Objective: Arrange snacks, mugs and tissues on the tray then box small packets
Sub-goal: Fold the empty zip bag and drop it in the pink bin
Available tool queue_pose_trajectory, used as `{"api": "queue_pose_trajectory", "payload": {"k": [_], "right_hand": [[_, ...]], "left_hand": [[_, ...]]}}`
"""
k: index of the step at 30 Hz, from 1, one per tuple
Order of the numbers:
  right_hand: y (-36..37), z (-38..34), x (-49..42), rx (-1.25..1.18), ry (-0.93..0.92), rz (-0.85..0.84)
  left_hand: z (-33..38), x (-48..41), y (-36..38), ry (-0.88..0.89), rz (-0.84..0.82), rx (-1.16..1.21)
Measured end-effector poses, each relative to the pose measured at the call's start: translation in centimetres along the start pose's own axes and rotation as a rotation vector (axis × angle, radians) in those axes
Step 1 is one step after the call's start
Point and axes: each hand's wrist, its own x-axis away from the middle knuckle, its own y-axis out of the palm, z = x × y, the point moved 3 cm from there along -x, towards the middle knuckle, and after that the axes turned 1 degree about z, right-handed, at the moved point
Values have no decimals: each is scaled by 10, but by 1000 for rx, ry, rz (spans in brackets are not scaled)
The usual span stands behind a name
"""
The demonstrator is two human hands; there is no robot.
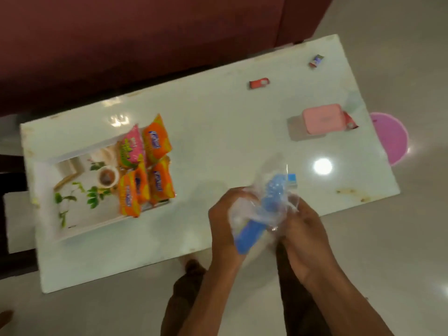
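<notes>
White table point(218, 132): left hand point(224, 221), right hand point(306, 235) both clutch clear-wrapped blue pack point(259, 209) between them.

No legible txt on orange packets point(157, 141)

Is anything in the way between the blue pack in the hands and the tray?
Nothing visible. The blue pack is in both hands, and only bare table lies before the tray. Snack packets fill its near end.
</notes>
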Motion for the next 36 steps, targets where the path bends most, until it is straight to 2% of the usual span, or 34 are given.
{"api": "queue_pose_trajectory", "payload": {"k": [3,4,6,7,8,11,14,16,18,20,22,23,26,29,33,36], "right_hand": [[-70,-28,-34,191,-166,173],[-91,-37,-43,167,-201,192],[-123,-53,-58,51,-213,168],[-139,-60,-65,-5,-195,146],[-154,-66,-71,-65,-161,124],[-193,-76,-84,-234,-98,10],[-235,-89,-88,-293,-150,-131],[-261,-100,-87,-169,-227,-205],[-284,-106,-88,146,-346,-213],[-303,-110,-97,437,-428,30],[-319,-116,-112,571,-493,288],[-325,-117,-121,587,-493,360],[-336,-115,-154,542,-431,449],[-341,-107,-180,513,-506,461],[-351,-99,-225,687,-655,481],[-371,-94,-276,725,-588,649]], "left_hand": [[2,-3,73,440,-369,-445],[-3,-4,94,461,-526,-523],[-10,-8,128,334,-734,-475],[-9,-9,146,287,-760,-431],[-5,-11,164,303,-734,-415],[13,-21,223,423,-501,-476],[25,-33,281,462,-455,-476],[29,-44,311,434,-447,-429],[32,-51,341,436,-418,-405],[31,-54,365,449,-359,-408],[26,-59,387,375,-367,-396],[24,-61,397,311,-402,-381],[26,-73,420,132,-510,-329],[32,-94,439,82,-567,-424],[31,-112,461,188,-661,-718],[25,-117,459,334,-580,-780]]}}
